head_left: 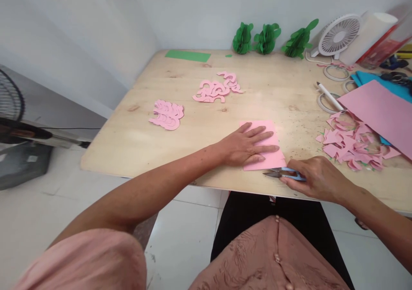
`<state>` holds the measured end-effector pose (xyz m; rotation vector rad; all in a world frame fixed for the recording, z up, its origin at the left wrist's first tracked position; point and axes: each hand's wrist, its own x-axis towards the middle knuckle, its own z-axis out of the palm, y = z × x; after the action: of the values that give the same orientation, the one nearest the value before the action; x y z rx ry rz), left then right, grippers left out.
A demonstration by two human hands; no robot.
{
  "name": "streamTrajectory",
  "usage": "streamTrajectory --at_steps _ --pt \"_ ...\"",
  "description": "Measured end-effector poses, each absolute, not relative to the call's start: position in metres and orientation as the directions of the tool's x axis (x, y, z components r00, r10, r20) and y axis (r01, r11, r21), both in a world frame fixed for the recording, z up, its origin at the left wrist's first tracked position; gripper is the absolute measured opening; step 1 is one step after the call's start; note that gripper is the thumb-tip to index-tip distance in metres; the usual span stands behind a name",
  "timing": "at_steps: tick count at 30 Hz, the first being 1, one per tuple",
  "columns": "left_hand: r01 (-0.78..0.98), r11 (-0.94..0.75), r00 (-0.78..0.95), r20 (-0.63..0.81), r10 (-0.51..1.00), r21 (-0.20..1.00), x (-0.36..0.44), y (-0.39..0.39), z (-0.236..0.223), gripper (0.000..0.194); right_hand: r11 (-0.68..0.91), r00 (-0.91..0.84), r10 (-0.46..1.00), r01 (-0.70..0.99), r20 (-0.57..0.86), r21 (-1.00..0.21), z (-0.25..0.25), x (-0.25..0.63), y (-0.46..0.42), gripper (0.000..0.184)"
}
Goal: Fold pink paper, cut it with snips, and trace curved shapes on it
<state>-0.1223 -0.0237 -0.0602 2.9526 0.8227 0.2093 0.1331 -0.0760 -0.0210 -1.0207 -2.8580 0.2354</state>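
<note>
Fingers spread, my left hand [249, 146] lies flat on a folded sheet of pink paper [272, 161] near the table's front edge. My right hand [317, 176] grips blue-handled thread snips [292, 174], their blades pointing left just below the paper's lower right corner. Farther back lie a loose heap of curved pink paper cutouts [215, 90] and, to the left, a tidier row of overlapping pink cutouts [167, 115]. Pink paper scraps [350, 144] are heaped to the right of my right hand.
Three green paper figures [265, 39] stand along the wall, beside a small white fan [337, 37]. A green paper strip [188, 56] lies at the back left. Pink sheet [383, 110], tape rolls [336, 72] and a white pen [330, 96] crowd the right. A floor fan [9, 97] stands left.
</note>
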Motion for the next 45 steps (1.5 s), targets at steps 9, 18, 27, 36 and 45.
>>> streamTrajectory --at_steps 9,18,27,36,45 --pt "0.515 -0.853 0.848 0.094 0.522 0.088 -0.122 -0.024 -0.06 0.047 0.744 -0.745 0.663 0.645 0.074 -0.177 -0.023 0.131 -0.08 0.027" --pt "0.515 -0.852 0.847 0.096 0.522 0.09 -0.122 -0.026 -0.055 0.048 0.766 -0.754 0.642 0.628 0.138 -0.137 -0.023 0.127 -0.084 0.024" --pt "0.521 -0.849 0.844 0.093 0.528 0.085 -0.121 -0.027 -0.051 0.048 0.776 -0.749 0.628 0.624 0.209 -0.096 -0.022 0.121 -0.087 0.022" --pt "0.519 -0.851 0.844 0.114 0.524 0.076 -0.122 -0.026 -0.056 0.048 0.778 -0.757 0.625 0.623 0.19 -0.08 -0.02 0.118 -0.089 0.026" --pt "0.516 -0.854 0.845 0.127 0.52 0.064 -0.122 -0.027 -0.055 0.049 0.772 -0.752 0.634 0.631 0.179 -0.078 -0.021 0.111 -0.09 0.031"
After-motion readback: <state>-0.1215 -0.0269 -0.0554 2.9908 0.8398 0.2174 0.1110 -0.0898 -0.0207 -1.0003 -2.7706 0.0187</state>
